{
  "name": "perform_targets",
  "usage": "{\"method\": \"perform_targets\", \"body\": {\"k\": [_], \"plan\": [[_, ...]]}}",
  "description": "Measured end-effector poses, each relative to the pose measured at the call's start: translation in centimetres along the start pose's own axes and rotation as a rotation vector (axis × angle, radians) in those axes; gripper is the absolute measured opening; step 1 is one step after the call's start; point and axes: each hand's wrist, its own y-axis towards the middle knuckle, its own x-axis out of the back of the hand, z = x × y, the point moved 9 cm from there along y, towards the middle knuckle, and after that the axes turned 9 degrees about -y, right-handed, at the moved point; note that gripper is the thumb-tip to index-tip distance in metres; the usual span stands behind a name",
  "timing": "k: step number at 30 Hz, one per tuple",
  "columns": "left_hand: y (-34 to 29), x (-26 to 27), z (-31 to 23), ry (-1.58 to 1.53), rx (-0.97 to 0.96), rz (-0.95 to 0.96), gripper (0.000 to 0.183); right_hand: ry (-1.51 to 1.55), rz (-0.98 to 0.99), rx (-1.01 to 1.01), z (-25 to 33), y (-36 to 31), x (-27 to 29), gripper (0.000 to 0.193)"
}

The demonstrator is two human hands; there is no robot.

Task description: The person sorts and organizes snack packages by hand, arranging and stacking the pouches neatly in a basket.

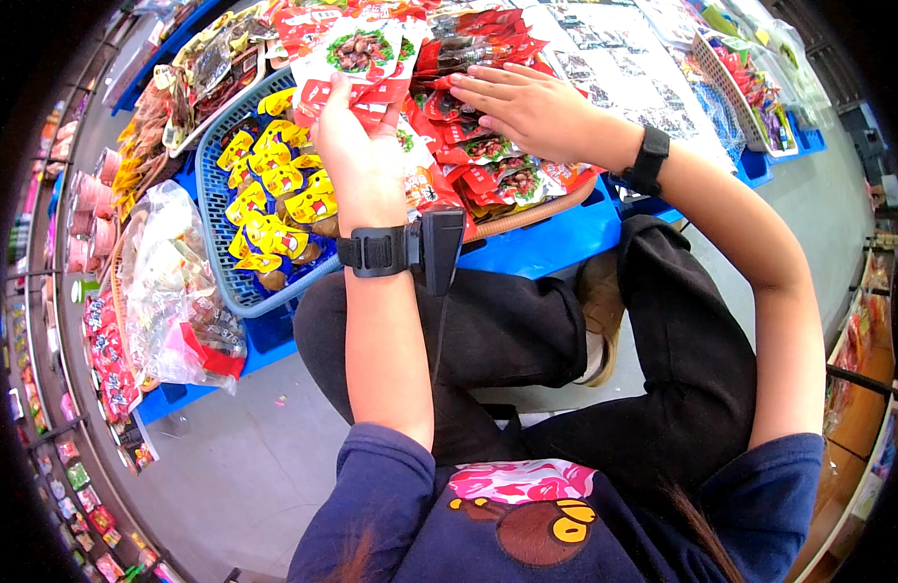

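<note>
My left hand [360, 160] is closed on a small stack of red-and-white snack packets [347, 53] with a picture of food on them. The thumb lies on top, and the fingers are mostly hidden underneath. My right hand [541, 112] is stretched out with its fingers straight, palm down over a pile of similar red snack packets [488, 160]. Its fingertips seem to touch the pile. That pile fills a basket with a tan rim [541, 212], directly beyond my knees. A black strap circles each wrist, and the left one carries a dark box-shaped device [441, 248].
Left of the pile stands a blue plastic basket [213, 228] of yellow-and-blue wrapped snacks [274, 180]. A clear plastic bag [177, 291] lies beside it. Blue platforms [556, 238] hold the goods. At the far right sits a white basket [736, 97] of packets. Shelves line the left side.
</note>
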Motion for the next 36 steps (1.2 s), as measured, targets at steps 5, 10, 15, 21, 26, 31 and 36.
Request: {"method": "perform_targets", "body": {"k": [5, 10, 15, 21, 26, 31, 36], "plan": [[-0.2, 0.7, 0.2, 0.078, 0.024, -0.118, 0.019, 0.099, 0.009, 0.022, 0.0, -0.4, 0.2, 0.043], [-0.7, -0.9, 0.8, 0.121, 0.107, 0.065, 0.022, 0.17, -0.089, -0.051, -1.5, -0.9, 3.8, 0.039], [-1.2, -2.1, 1.5, 0.256, 0.132, 0.163, 0.024, 0.04, -0.421, -0.046, -2.5, -1.4, 10.5, 0.041], [-2.0, -3.5, 2.3, 0.291, 0.146, 0.375, 0.028, 0.137, -0.189, -0.25, -3.6, -0.5, 9.3, 0.052], [-2.0, -3.8, 2.5, 0.299, 0.14, 0.381, 0.028, -0.038, -0.217, -0.166, -2.7, -1.2, 8.0, 0.065], [-2.1, -3.5, 2.8, 0.321, 0.164, 0.336, 0.024, -0.018, -0.25, -0.175, -2.1, -1.2, 8.1, 0.065], [-2.1, -2.9, 3.0, 0.299, 0.214, 0.258, 0.026, -0.006, -0.205, -0.152, -2.2, -1.0, 7.7, 0.06]]}}
